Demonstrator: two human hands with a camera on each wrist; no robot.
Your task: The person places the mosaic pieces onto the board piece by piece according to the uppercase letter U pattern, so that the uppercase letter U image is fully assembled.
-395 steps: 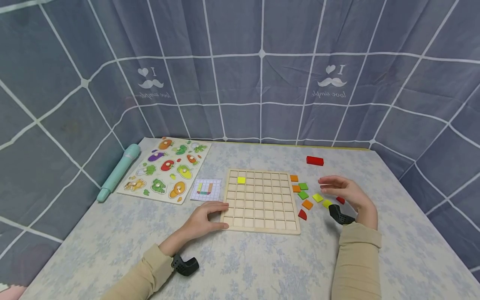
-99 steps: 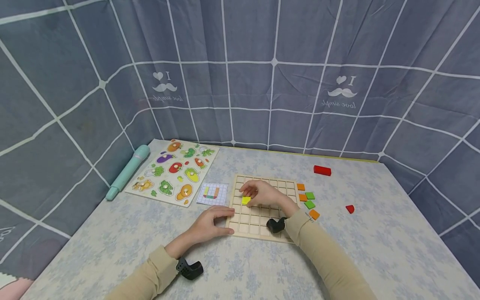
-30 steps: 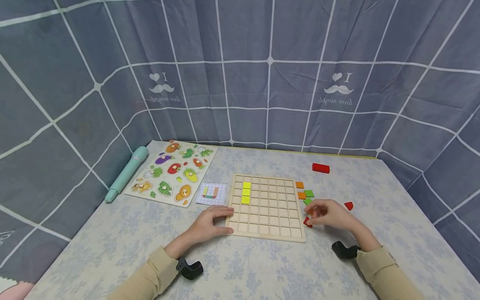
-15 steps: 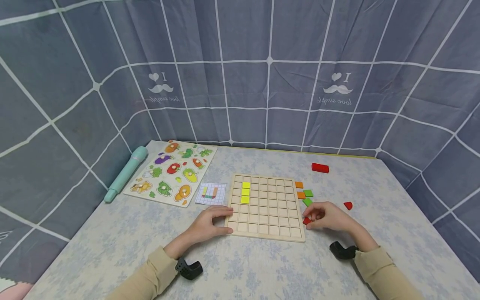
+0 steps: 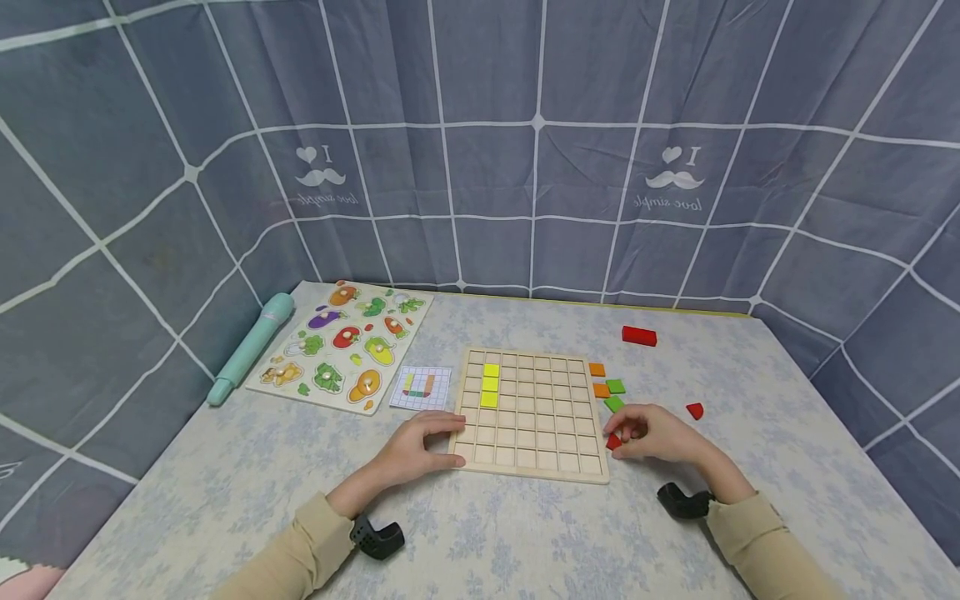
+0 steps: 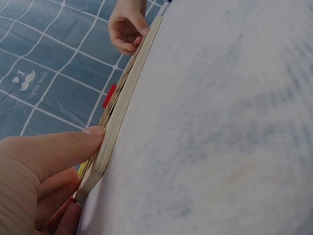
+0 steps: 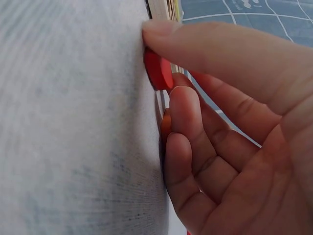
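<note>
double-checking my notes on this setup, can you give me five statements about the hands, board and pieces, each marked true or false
1. Three yellow squares sit in one column on the wooden board. True.
2. The left hand is at the board's right edge. False: it is at the left edge.
3. The right hand is at a red piece beside the board. True.
4. The red block is in the left hand. False: the red block lies on the table, away from both hands.
5. The printed card lies to the right of the board. False: the printed card lies to its left.
</note>
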